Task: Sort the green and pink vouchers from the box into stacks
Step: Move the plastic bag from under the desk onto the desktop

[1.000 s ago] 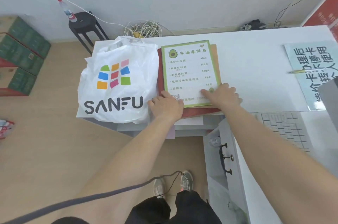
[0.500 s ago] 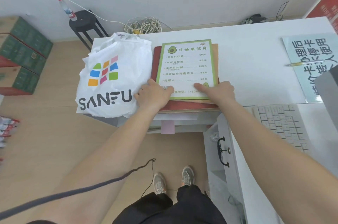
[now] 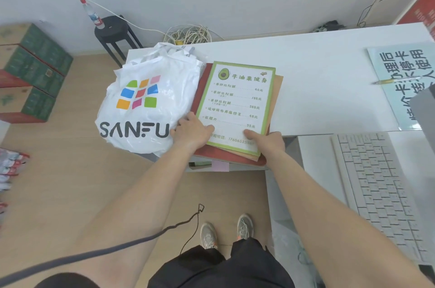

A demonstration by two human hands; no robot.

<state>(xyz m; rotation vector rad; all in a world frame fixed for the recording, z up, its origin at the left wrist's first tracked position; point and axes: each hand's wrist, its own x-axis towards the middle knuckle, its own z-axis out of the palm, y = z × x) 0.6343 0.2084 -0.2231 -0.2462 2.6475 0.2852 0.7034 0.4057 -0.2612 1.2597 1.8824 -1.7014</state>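
smooth white desk [image 3: 317, 94]; left hand [image 3: 193, 132], right hand [image 3: 269, 144] apart, each gripping flat rectangular sheet stack [image 3: 235, 104] beside crinkled plastic bag [image 3: 150, 123].

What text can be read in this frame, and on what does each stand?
"SANFU": white plastic bag.
"牛油果健身", "40元", "188元", "388元", "48元", "98元": green-bordered price sheet.
"1760652…": same sheet, rest blurred.
Large characters on the blue sign: cropped, not readable whole.
Print on the keyboard and bottle label: too small.
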